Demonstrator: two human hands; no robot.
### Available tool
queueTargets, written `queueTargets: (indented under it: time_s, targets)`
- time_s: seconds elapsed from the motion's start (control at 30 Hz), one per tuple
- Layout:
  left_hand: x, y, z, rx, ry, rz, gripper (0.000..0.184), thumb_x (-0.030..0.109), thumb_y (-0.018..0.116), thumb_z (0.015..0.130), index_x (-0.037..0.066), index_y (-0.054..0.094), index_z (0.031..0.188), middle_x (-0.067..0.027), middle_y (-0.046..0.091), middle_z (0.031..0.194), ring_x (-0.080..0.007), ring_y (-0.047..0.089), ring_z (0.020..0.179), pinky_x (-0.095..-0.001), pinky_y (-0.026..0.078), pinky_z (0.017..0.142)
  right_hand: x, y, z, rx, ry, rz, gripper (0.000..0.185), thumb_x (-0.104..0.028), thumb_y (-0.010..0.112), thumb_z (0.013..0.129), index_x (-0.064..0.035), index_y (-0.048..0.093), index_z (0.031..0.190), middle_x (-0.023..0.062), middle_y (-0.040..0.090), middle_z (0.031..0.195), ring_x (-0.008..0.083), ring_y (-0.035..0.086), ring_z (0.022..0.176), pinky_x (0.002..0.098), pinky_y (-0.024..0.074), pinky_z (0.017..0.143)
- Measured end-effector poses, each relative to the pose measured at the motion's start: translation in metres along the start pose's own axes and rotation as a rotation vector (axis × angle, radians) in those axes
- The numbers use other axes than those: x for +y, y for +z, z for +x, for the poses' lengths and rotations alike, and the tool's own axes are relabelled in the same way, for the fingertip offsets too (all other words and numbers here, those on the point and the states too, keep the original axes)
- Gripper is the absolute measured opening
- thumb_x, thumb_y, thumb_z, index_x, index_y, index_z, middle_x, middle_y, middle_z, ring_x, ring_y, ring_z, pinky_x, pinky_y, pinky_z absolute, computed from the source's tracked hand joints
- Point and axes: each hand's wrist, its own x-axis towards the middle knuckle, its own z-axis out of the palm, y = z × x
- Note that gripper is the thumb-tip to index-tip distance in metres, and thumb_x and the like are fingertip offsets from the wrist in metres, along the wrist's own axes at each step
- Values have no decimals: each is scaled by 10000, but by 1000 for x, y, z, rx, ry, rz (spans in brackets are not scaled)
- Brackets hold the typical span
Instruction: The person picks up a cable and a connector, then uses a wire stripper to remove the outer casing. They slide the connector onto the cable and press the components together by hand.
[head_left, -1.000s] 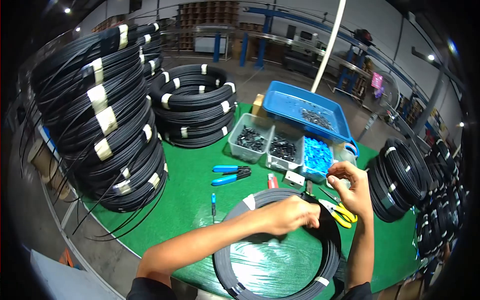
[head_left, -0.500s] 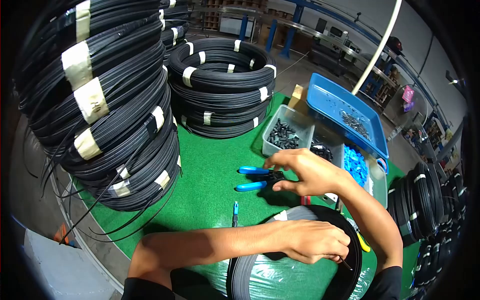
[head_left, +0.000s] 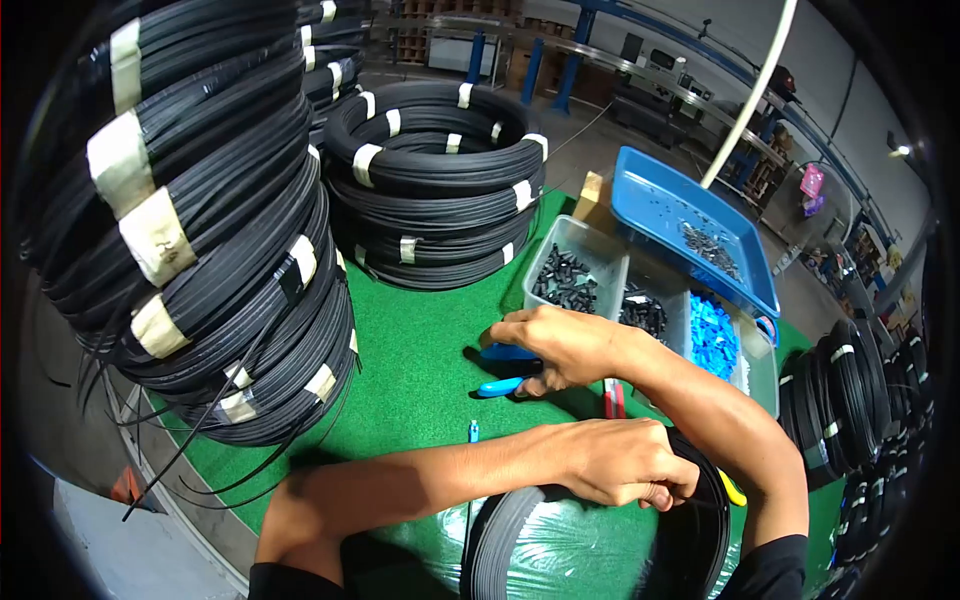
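Observation:
My right hand (head_left: pixel 572 348) is over blue-handled pliers (head_left: pixel 503 387), fingers bent round the upper handle and thumb at the lower one. The jaws are hidden beneath the hand. My left hand (head_left: pixel 635 465) is closed above a coil of black cable (head_left: pixel 497 545), which lies on clear plastic wrap. A cable end is pinched in its fingers, mostly hidden now. Just beyond my left forearm a small blue connector (head_left: pixel 473 431) points up on a black cable, its lower part covered by the arm.
Tall stacks of taped cable coils (head_left: pixel 230 270) stand at left, with another stack (head_left: pixel 435 190) behind. Clear bins hold black parts (head_left: pixel 566 280) and blue parts (head_left: pixel 711 335). A blue tray (head_left: pixel 650 190) rests behind them. Red (head_left: pixel 614 398) and yellow (head_left: pixel 733 488) tool handles lie near my right arm.
My right hand has shifted left, from the pliers' jaws onto their blue handles. My left hand has turned slightly, so the cable end no longer shows. The view has shifted a little.

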Motion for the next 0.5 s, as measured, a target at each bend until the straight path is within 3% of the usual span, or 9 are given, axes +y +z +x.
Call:
queueTargets:
  time_s: [0.07,0.1,0.2,0.27,0.33,0.37,0.4,0.47,0.5]
  targets:
    - [9,5,9,-23,1,60,120,120,657,860,24,587,878,-104,655,723,-294,664,702,-419,492,619,-3,-10,-16,167,-87,44,665,-163,844,666,63,567,1227,239,654,1083,397,661,966,425,546,830]
    - [15,8,14,0,-24,109,118,120,666,855,32,590,874,-95,654,712,-289,663,688,-420,491,611,-13,-21,-29,216,-9,127,669,-175,834,662,64,577,1232,247,656,1090,380,666,960,421,548,835]
    - [25,18,33,72,-55,119,77,86,693,837,40,637,863,-81,691,736,-263,686,685,-378,515,617,-31,-37,-79,600,19,202,663,-235,854,685,32,597,1235,180,688,1069,266,682,984,394,556,877]
    - [18,25,43,164,-72,63,93,61,686,847,32,701,934,-74,731,807,-196,717,736,-327,550,658,-53,-43,-120,854,167,388,649,-182,872,707,-13,587,1266,100,681,1066,184,652,996,350,546,894]
    - [30,21,54,243,-324,-13,169,20,662,871,6,727,1026,-73,753,874,-137,724,775,-294,576,696,-54,-40,-159,1199,141,390,623,-124,863,726,-22,576,1270,73,665,1096,166,642,1004,333,537,903]
    - [22,25,57,374,-461,-259,199,-2,632,903,-30,711,1084,-100,749,891,-137,720,783,-286,591,707,-54,-36,-179,1376,164,482,594,-91,853,743,-15,574,1262,61,652,1117,156,637,1001,323,524,919]
    - [12,24,58,463,-491,-433,200,-2,615,925,-57,690,1102,-134,739,897,-166,720,780,-290,600,729,-57,-31,-197,1531,168,478,613,-101,852,764,-15,550,1291,71,640,1125,150,637,995,301,550,863]
    - [19,9,60,478,-576,-411,154,29,663,916,-51,675,1048,-135,733,901,-174,726,808,-291,597,747,-66,-14,-234,1775,231,782,612,-105,832,801,-15,518,1319,84,640,1107,144,645,992,297,587,799]
    - [13,7,59,492,-531,-340,135,52,693,903,-42,686,1001,-125,736,885,-166,720,782,-288,585,732,-63,-6,-247,1855,163,815,571,-95,801,832,-9,505,1313,80,639,1082,141,655,969,304,616,749]
